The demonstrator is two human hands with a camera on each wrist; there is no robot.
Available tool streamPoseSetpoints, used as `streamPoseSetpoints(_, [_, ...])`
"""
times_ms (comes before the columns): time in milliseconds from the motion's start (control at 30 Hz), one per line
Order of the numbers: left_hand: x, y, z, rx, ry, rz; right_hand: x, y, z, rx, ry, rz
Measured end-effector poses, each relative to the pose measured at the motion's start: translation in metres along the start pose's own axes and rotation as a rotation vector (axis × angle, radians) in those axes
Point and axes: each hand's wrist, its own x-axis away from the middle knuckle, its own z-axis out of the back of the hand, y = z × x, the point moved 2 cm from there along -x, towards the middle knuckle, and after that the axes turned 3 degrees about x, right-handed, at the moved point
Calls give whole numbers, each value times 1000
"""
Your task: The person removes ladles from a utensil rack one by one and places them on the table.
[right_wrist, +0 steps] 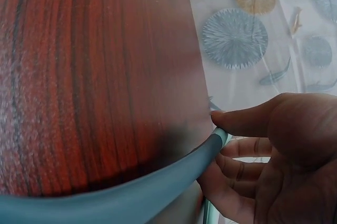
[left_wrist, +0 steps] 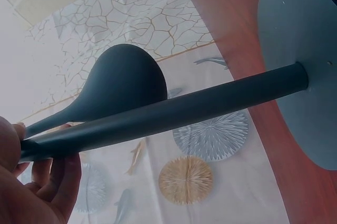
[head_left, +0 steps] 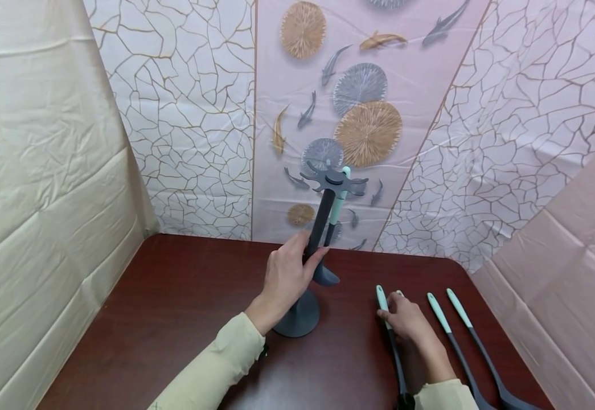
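Observation:
A dark utensil stand (head_left: pixel 321 219) with a round base (head_left: pixel 297 319) and hooked top is on the table, its pole gripped by my left hand (head_left: pixel 283 279). From the top hangs a ladle (head_left: pixel 336 209) with a mint handle end; its dark bowl (left_wrist: pixel 124 84) lies beside the pole in the left wrist view. My right hand (head_left: pixel 411 319) pinches the mint handle of a dark utensil (head_left: pixel 396 356) between thumb and fingers. That utensil's head is out of the head view. Behind the right fingers shows another mint handle tip (head_left: pixel 399 293), mostly hidden.
To the right of my right hand lie two more mint-handled utensils (head_left: pixel 439 312) (head_left: pixel 459 307), their lower ends near the frame's bottom edge. The reddish-brown table (head_left: pixel 184 319) ends at patterned cloth (head_left: pixel 200 114) behind, with plain cloth on both sides.

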Motion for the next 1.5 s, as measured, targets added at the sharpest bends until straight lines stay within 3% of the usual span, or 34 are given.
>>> streamPoseSetpoints(900, [-3,1,2,8,19,0,-6,4,-2,-5,-47,-62])
streamPoseSetpoints(1167, [0,0,2,11,-1,19,-5,6,-4,2,-52,-87])
streamPoseSetpoints(1500, [1,0,0,9,4,6,0,6,-4,-1,-43,-74])
